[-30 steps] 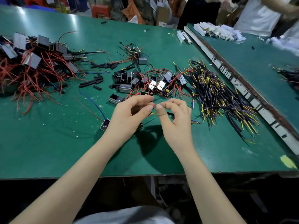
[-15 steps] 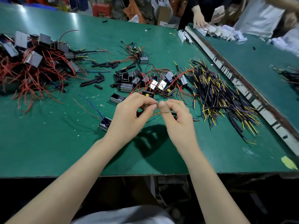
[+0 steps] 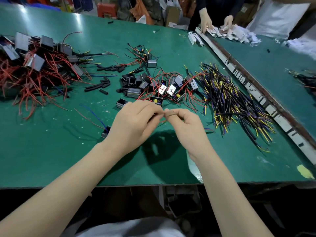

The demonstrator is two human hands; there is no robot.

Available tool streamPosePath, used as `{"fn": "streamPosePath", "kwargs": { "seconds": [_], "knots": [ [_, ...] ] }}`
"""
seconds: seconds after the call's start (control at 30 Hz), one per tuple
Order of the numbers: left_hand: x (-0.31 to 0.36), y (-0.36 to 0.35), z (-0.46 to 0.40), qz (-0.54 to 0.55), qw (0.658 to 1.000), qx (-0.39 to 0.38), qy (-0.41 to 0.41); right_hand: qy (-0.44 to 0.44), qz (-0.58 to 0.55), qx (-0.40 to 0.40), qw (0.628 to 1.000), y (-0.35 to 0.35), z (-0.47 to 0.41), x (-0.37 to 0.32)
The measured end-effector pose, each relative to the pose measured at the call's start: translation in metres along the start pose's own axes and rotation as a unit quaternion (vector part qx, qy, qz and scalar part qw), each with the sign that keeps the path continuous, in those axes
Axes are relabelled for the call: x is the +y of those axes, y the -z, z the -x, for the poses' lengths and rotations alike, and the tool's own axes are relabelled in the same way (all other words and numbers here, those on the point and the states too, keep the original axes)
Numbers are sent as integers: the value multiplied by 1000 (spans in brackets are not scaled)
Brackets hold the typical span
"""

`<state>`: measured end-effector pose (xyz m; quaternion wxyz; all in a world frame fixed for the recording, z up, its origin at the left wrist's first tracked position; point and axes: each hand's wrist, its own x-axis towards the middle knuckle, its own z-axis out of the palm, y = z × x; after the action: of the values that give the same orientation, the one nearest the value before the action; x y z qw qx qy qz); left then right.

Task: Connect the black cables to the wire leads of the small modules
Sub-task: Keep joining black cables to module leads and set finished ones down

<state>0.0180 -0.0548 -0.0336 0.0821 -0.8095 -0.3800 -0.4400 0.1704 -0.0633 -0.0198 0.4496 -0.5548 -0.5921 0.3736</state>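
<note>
My left hand [image 3: 135, 124] and my right hand [image 3: 186, 129] meet fingertip to fingertip above the green table [image 3: 51, 151]. Between them they pinch a thin red wire lead [image 3: 162, 120], mostly hidden by the fingers. A small black module [image 3: 105, 132] with a red and a blue lead lies by my left wrist. Part of a black cable [image 3: 209, 130] shows on the table just right of my right hand. Loose small modules [image 3: 164, 90] with red leads lie just beyond my hands. A pile of black cables [image 3: 236, 103] with yellow and purple ends lies to the right.
A heap of modules with red wires [image 3: 30, 72] fills the far left. Short black tube pieces [image 3: 100, 84] lie between the heaps. A worn rail [image 3: 256, 89] divides this table from the one at right. Another person's hands [image 3: 206, 24] sort white parts at the far end.
My hands have stayed together at the same spot, fingertips pressed closer on the wire. Another person's hands have come into view at the far end of the table.
</note>
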Motion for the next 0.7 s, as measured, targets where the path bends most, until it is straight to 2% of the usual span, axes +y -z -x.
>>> {"fn": "streamPosePath", "kwargs": {
  "seconds": [0.1,0.17,0.23,0.37,0.53,0.63,0.7],
  "knots": [
    [5,-1,-3,49,993,-10,105,103,110,38,988,-2,3,2],
    [7,-1,-4,81,980,-23,179,149,150,59,976,-5,6,6],
    [9,-2,-4,98,971,-29,216,176,188,95,962,-9,7,10],
    [13,-3,-6,107,964,-20,244,231,255,220,913,-17,9,13],
    [14,-7,-7,101,959,-25,263,282,343,256,859,-20,7,19],
    [14,-8,-7,94,962,-31,255,273,339,258,862,-21,7,20],
    [14,-7,-7,76,969,-39,234,250,302,241,888,-22,6,21]
  ]
}}
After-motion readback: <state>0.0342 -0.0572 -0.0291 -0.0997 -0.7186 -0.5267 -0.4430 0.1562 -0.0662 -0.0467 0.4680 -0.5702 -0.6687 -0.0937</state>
